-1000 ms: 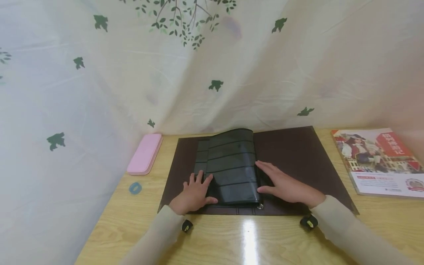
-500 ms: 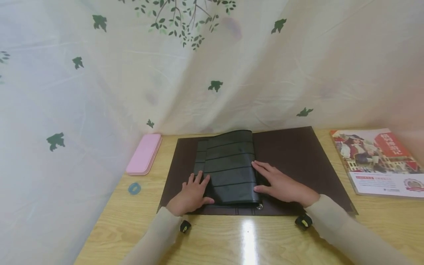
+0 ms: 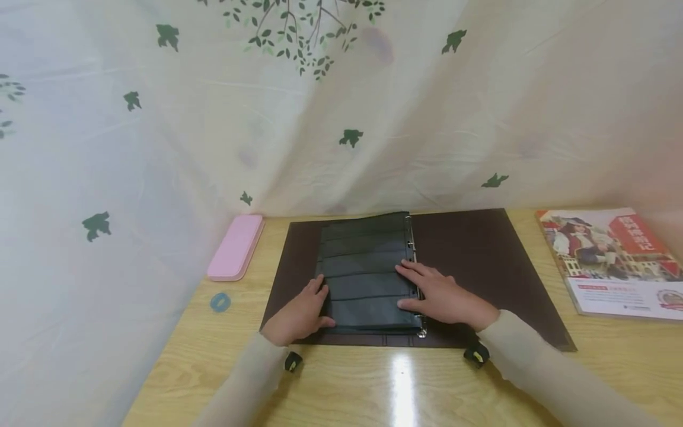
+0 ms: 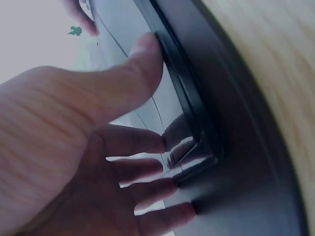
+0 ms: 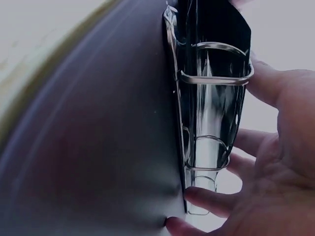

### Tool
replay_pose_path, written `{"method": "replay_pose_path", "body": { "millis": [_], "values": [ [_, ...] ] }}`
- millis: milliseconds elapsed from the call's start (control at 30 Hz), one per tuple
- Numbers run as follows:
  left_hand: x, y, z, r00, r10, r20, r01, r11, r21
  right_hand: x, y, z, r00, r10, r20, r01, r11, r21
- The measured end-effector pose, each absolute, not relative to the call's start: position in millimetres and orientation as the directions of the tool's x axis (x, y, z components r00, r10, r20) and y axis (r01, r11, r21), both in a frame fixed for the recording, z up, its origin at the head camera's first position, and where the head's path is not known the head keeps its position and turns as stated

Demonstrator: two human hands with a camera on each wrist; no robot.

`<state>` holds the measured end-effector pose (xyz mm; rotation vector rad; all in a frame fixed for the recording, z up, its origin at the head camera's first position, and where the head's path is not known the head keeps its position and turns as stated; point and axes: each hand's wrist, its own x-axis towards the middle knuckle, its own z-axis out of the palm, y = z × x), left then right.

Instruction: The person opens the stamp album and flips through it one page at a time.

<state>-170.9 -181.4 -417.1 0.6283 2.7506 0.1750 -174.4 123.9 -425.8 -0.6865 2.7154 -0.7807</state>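
Note:
A brown ring binder (image 3: 469, 249) lies spread out on the wooden table. Black pages with rows of clear pockets (image 3: 368, 284) are stacked on its left side. My left hand (image 3: 296, 311) rests along the left edge of these pages, fingers extended and thumb near the bottom edge. My right hand (image 3: 448, 296) touches the pages' right edge by the binder spine, its fingers extended. In the right wrist view, metal rings (image 5: 216, 79) run through the page stack, with the fingers beside them. The left wrist view shows the thumb on a glossy page corner.
A pink case (image 3: 235, 248) and a small blue ring-shaped piece (image 3: 220, 302) lie left of the binder. At the right is an illustrated book (image 3: 608, 261). A pale curtain with leaf prints (image 3: 416, 118) hangs behind the table.
The bulging top pages have settled flatter toward the left, and the metal rings now show along the spine. Both hands have shifted slightly left, the right hand further over the pages.

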Motion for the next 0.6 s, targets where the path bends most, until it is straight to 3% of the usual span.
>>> {"method": "replay_pose_path", "body": {
  "millis": [300,600],
  "values": [
    [-177.0,-194.7,-415.4,-0.844,0.483,-0.233,0.432,0.870,0.238,-178.1,118.1,-428.0,-0.859,-0.496,-0.129,-0.367,0.771,-0.521],
    [-181.0,-201.6,-399.8,-0.857,0.475,-0.199,0.441,0.876,0.193,-181.9,144.9,-410.0,-0.859,-0.508,-0.063,-0.378,0.713,-0.591]
  ]
}}
